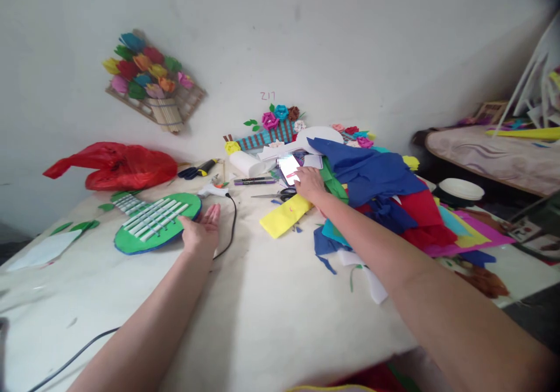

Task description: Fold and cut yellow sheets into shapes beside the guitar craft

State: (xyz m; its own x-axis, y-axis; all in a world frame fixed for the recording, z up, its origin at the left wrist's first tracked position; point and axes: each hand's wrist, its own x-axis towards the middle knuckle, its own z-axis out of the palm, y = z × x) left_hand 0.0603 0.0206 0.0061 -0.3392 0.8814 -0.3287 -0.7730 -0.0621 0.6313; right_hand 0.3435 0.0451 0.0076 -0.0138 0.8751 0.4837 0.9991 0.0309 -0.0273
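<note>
My left hand (202,231) is palm up with its fingers stretched out, at the right edge of a green, blue-rimmed craft piece (165,243) with white rolled strips across it. The thumb lies close to that rim; whether it touches is unclear. Just beyond the fingers rests a white glue gun (214,190) with a black cord. My right hand (310,183) reaches forward with fingers extended onto a phone (288,170) with a bright screen. Below that hand lie a folded yellow strip (284,216) and dark-handled scissors (286,194).
Right of my right arm is a heap of coloured sheets, with blue crepe paper (367,167) on top. Pens (255,181), a white roll (245,163), a yellow-black cutter (207,167) and a red plastic bag (126,167) line the back. White bowls (461,189) stand far right.
</note>
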